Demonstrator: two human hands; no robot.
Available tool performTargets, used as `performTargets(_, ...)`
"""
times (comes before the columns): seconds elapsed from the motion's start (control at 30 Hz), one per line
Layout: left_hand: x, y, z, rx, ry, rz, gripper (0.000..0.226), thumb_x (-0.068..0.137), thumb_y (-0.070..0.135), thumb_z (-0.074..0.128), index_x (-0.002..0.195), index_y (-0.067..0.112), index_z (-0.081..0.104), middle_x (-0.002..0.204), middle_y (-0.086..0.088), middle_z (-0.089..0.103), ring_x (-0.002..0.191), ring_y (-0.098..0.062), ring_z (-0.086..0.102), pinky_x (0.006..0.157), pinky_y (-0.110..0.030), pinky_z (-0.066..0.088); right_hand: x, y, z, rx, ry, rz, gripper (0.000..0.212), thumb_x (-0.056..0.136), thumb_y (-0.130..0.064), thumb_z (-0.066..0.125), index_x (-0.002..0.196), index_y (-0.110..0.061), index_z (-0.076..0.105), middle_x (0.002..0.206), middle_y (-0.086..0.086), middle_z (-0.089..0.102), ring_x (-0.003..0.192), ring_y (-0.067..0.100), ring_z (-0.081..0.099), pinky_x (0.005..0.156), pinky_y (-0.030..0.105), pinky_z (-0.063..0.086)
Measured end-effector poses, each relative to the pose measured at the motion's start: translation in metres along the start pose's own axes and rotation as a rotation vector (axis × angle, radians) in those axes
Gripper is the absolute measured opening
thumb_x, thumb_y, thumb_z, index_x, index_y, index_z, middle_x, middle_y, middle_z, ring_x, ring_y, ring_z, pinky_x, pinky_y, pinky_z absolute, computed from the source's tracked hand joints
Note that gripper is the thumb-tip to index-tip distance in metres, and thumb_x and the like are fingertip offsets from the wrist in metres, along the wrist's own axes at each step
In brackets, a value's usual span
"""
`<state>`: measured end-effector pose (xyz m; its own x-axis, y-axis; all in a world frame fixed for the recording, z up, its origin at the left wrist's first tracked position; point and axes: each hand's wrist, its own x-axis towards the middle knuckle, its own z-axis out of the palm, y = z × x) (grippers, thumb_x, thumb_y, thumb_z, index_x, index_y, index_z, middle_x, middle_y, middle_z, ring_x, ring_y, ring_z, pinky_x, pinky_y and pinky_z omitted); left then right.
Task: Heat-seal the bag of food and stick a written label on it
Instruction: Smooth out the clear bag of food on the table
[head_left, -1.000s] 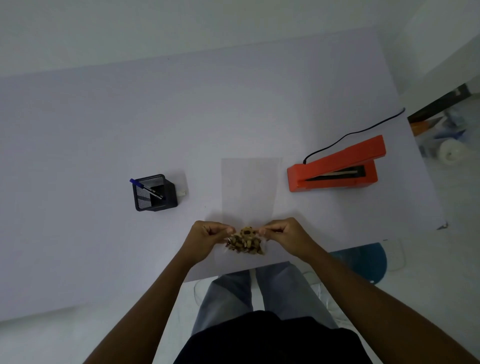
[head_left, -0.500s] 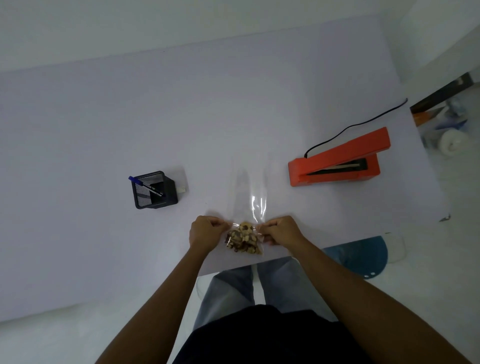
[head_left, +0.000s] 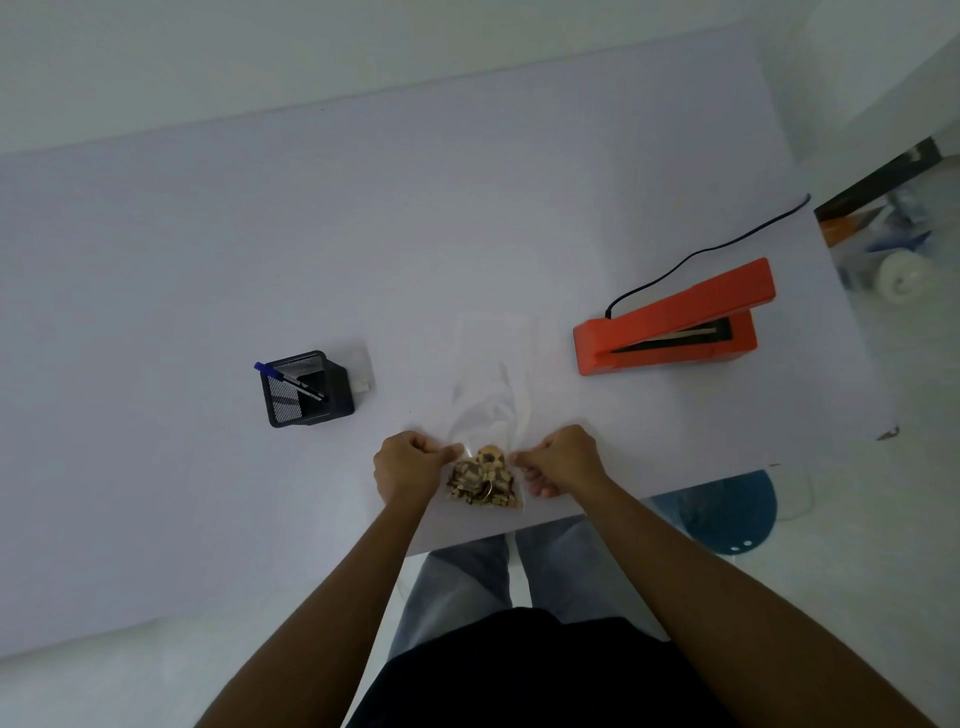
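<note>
Low in the frame's centre, the left hand (head_left: 408, 467) and right hand (head_left: 563, 460) pinch either side of a clear bag (head_left: 488, 415) of food on the table (head_left: 208, 260). The orange sealer (head_left: 670, 325) sits at right. A loose pinch could spill the pieces.

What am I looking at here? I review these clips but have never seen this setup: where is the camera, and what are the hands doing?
The camera sits on a person's head, looking down at a white table. No robot is involved. The left hand and right hand each pinch one side of a clear plastic bag, whose food is bunched at the near end. To the right stands an orange heat sealer, its arm raised, with a black cord. To the left is a black mesh pen holder with a blue pen. The bag has not yet reached the sealer.
</note>
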<state>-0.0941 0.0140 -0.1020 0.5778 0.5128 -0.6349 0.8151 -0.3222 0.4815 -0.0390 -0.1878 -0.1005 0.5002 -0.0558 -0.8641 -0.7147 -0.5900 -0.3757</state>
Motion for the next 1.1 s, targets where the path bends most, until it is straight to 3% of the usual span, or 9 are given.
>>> performTargets(0.13, -0.003, 0.003, 0.003, -0.020, 0.033, 0.050, 0.025, 0.070, 0.031, 0.087, 0.066, 0.017, 0.067, 0.065, 0.005, 0.067, 0.061, -0.009, 0.062, 0.054, -0.023, 0.046, 0.002, 0.003, -0.003, -0.030, -0.003, 0.022, 0.036, 0.076, -0.031, 0.087, 0.077, 0.003, 0.074, 0.068, 0.015, 0.075, 0.052, 0.019, 0.068, 0.051, 0.027, 0.056)
performTargets(0.2, -0.008, 0.005, 0.008, 0.028, 0.074, 0.187, 0.016, 0.079, 0.018, 0.080, 0.067, 0.019, 0.069, 0.067, 0.009, 0.067, 0.060, -0.004, 0.060, 0.058, -0.018, 0.050, 0.003, 0.004, -0.003, -0.048, 0.009, 0.009, 0.037, 0.076, -0.033, 0.086, 0.076, 0.002, 0.074, 0.067, 0.013, 0.075, 0.052, 0.018, 0.068, 0.053, 0.027, 0.056)
performTargets(0.3, -0.016, 0.006, 0.014, 0.177, 0.082, 0.450, 0.013, 0.087, 0.006, 0.066, 0.082, 0.014, 0.074, 0.084, 0.002, 0.071, 0.070, -0.003, 0.059, 0.068, -0.007, 0.041, 0.000, 0.005, -0.003, -0.037, 0.018, -0.017, 0.036, 0.077, -0.033, 0.086, 0.073, 0.000, 0.074, 0.065, 0.010, 0.074, 0.050, 0.016, 0.068, 0.052, 0.027, 0.056)
performTargets(0.47, -0.020, 0.002, 0.025, 0.451, 0.031, 0.696, 0.012, 0.084, 0.014, 0.074, 0.092, 0.005, 0.072, 0.093, -0.009, 0.068, 0.078, -0.021, 0.064, 0.074, -0.028, 0.056, -0.001, 0.008, -0.002, -0.027, 0.028, -0.030, 0.035, 0.075, -0.034, 0.087, 0.071, -0.001, 0.074, 0.062, 0.008, 0.074, 0.051, 0.017, 0.070, 0.048, 0.025, 0.056)
performTargets(0.67, -0.037, 0.006, 0.033, 0.797, -0.044, 0.810, 0.028, 0.090, 0.035, 0.063, 0.095, 0.007, 0.063, 0.099, -0.012, 0.063, 0.088, -0.025, 0.058, 0.074, -0.034, 0.054, 0.004, 0.008, -0.003, -0.035, 0.013, -0.038, 0.036, 0.075, -0.036, 0.087, 0.071, -0.002, 0.074, 0.061, 0.008, 0.073, 0.050, 0.015, 0.069, 0.049, 0.024, 0.052)
performTargets(0.83, -0.050, 0.013, 0.039, 0.779, -0.043, 0.719, 0.052, 0.091, 0.058, 0.048, 0.107, 0.010, 0.061, 0.108, -0.013, 0.060, 0.096, -0.027, 0.057, 0.081, -0.035, 0.053, -0.001, 0.014, -0.009, 0.034, 0.023, -0.120, 0.030, 0.083, -0.029, 0.081, 0.077, -0.001, 0.072, 0.066, 0.008, 0.075, 0.051, 0.015, 0.071, 0.046, 0.022, 0.053)
performTargets(0.97, -0.055, 0.015, 0.043, 0.871, -0.055, 0.714, 0.061, 0.088, 0.064, 0.044, 0.118, 0.012, 0.055, 0.117, -0.019, 0.054, 0.103, -0.032, 0.051, 0.082, -0.039, 0.050, 0.000, 0.021, -0.022, 0.185, 0.148, -0.200, 0.029, 0.090, -0.026, 0.074, 0.081, 0.001, 0.069, 0.069, 0.010, 0.074, 0.061, 0.024, 0.072, 0.059, 0.034, 0.060)
performTargets(1.1, -0.057, 0.017, 0.050, 0.925, -0.069, 0.705, 0.066, 0.085, 0.068, 0.043, 0.126, 0.016, 0.049, 0.126, -0.025, 0.049, 0.108, -0.040, 0.048, 0.083, -0.044, 0.047, 0.000, 0.020, -0.029, 0.256, 0.188, -0.277, 0.024, 0.092, -0.024, 0.071, 0.079, -0.004, 0.069, 0.071, 0.009, 0.074, 0.060, 0.018, 0.070, 0.060, 0.032, 0.058)
